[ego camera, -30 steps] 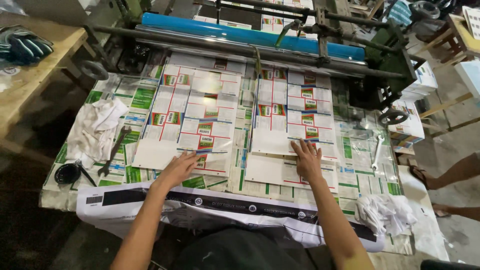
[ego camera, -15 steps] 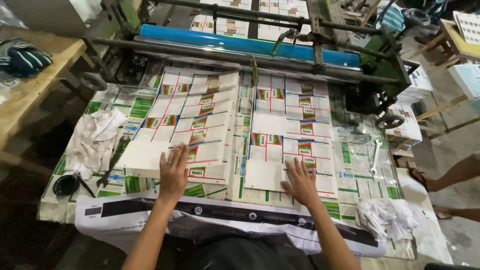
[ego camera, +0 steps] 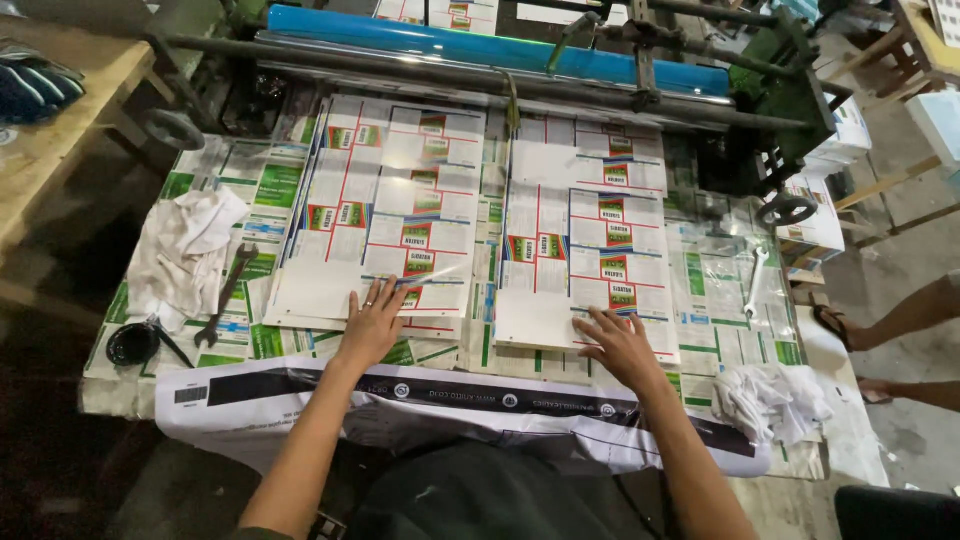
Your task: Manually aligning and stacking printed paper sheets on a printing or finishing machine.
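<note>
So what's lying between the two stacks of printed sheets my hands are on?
In the head view, the left stack and right stack are parted by a narrow strip of table covering, printed green and white; nothing else lies on it.

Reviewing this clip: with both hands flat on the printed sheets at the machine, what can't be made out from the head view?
- Whether the left hand and right hand pinch the printed sheets or only press: palms hide the contact.
- How many sheets are stacked: edges too fine.
- The blue roller's feed side: cut off by the top edge.
- Another person's feet: the rest is beyond the right edge.
- The small dark object beside the wrench: too dim.
</note>
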